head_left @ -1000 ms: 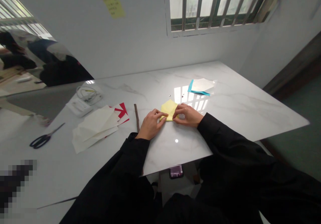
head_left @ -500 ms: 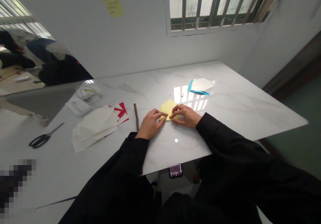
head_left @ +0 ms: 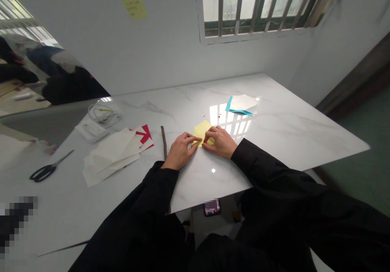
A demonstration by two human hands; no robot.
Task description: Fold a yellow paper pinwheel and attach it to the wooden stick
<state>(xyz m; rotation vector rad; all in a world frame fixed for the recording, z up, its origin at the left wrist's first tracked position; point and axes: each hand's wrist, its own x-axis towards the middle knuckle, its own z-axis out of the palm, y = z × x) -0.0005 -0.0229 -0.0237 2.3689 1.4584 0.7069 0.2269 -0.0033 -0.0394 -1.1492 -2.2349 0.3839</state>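
A piece of yellow paper [head_left: 203,128] with angled edges lies on the white marbled table, partly covered by my fingers. My left hand [head_left: 180,150] pinches its near left edge between thumb and fingers. On the right side, my right hand [head_left: 221,142] has its fingers bent and pressed together on the paper's near edge. The two sets of fingertips are close together. Just left of my left hand is a thin brown stick [head_left: 163,140], its lower end hidden behind my wrist.
White paper sheets [head_left: 111,154] overlap red cut paper [head_left: 145,134] on the left. Black-handled scissors [head_left: 45,172] lie farther left, near a white box with a cable [head_left: 93,130]. Blue and white paper [head_left: 242,103] sits at the back right. The table's front edge [head_left: 210,201] is close to me.
My right hand has moved slightly left along the paper, closer to my left hand. The left hand keeps its pinch. The whole view has shifted a little.
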